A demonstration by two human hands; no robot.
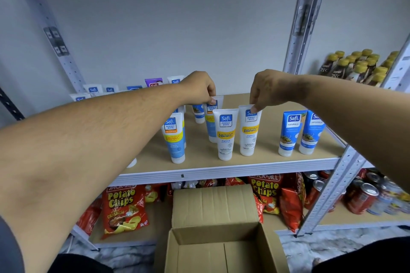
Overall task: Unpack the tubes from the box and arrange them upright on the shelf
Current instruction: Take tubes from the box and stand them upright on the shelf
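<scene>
Several Safi tubes stand upright, caps down, on the tan shelf. My left hand pinches the top edge of a blue and white tube standing behind the front row. My right hand pinches the top of a white Vitamin C tube, which stands on the shelf next to another white tube. A blue and white tube stands at the front left. Two blue Naturals tubes stand to the right. The open cardboard box sits below; its visible floor is bare.
More tubes line the shelf's back left. Yellow-capped bottles fill the neighbouring shelf at the right. Potato chip bags and red cans fill the lower shelf. A perforated metal upright stands at the front right.
</scene>
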